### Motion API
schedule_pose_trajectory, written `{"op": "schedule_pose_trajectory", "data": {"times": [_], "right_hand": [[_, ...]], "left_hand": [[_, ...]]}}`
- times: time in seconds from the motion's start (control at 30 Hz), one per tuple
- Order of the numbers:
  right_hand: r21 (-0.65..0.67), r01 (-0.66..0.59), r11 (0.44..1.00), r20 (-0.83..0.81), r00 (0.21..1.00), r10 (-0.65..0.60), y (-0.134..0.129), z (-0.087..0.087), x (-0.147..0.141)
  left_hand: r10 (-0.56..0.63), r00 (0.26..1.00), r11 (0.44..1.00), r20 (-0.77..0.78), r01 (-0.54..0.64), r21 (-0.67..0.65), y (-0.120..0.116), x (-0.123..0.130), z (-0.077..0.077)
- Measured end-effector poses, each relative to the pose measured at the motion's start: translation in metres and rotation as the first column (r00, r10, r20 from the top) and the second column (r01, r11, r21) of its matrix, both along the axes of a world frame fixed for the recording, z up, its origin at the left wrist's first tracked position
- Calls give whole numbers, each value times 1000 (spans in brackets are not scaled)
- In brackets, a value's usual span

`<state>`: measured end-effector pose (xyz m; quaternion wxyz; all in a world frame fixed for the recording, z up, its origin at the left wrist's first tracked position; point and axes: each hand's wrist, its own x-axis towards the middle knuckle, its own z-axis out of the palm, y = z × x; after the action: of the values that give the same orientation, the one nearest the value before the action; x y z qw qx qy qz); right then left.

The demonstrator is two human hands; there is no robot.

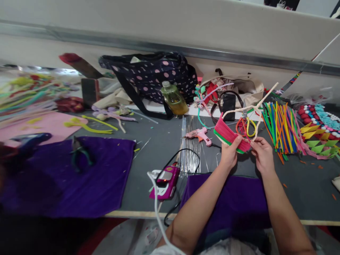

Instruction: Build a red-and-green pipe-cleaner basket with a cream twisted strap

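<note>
My left hand [230, 153] is closed on a pink, green and cream craft piece [226, 131] that looks like a watermelon slice made of pipe cleaners. The fingers of my right hand [262, 153] pinch its right corner, where a cream twisted cord [256, 107] begins; whether they hold cord or edge is hard to see. This cord loops up from the piece over the table. Just behind it lie scissors [247, 126] with red and yellow handles. A pink glue gun [201, 135] rests to the left of my hands, beside clear glue sticks [191, 157].
Coloured pipe cleaners [283, 129] lie in a bundle on the right, near beaded decorations [320, 118]. A dotted bag [159, 76] and an oil-coloured bottle [174, 97] stand behind. A magenta power unit [170, 182] with cables sits left of my arms. Pliers [80, 156] rest on purple cloth [103, 191].
</note>
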<state>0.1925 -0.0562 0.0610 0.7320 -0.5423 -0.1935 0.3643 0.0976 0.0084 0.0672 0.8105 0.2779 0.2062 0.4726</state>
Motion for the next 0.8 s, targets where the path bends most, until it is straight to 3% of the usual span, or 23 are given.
{"op": "schedule_pose_trajectory", "data": {"times": [0.23,0.4,0.5,0.57,0.63,0.8], "right_hand": [[9,-39,999,56,998,39,1,-2,0],[-11,27,1000,295,955,-22,-1,-1,-1],[-19,162,987,536,835,-127,-4,-1,2],[-6,251,968,709,683,-172,-6,-2,4],[-6,256,967,818,557,-143,-7,-2,5],[-4,150,989,879,471,-68,-7,-2,2]], "left_hand": [[11,999,996,-44,-15,-86,5,0,-7],[-12,998,998,-54,9,-61,6,-1,-7],[-7,996,1000,-93,7,-3,6,-2,-5],[2,992,999,-125,4,45,5,-2,-5],[1,989,997,-151,11,79,4,-1,-7],[45,980,994,-193,-25,107,0,2,-12]]}}
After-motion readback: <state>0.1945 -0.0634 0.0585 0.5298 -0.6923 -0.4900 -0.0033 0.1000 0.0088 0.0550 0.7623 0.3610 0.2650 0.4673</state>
